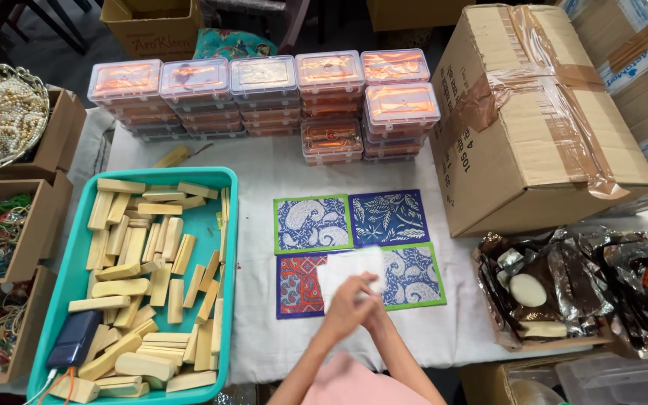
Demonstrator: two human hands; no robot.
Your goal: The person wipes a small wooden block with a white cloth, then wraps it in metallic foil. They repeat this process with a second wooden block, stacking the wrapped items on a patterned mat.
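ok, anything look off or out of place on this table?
Yes: a dark blue power bank with a cable lies in the teal tray among the wooden blocks, unlike everything else there. One loose block lies outside the tray.

Head camera looks steeply down (fairly near) at the white-clothed table point(279, 180).

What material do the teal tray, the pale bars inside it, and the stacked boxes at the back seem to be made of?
The teal tray looks like moulded plastic: smooth, evenly coloured, with a rounded rim. The pale bars look like matte wood, or perhaps soap; the cream surfaces show no clear grain. The stacked boxes seem to be clear glossy plastic, since light glints on the lids and orange contents show through.
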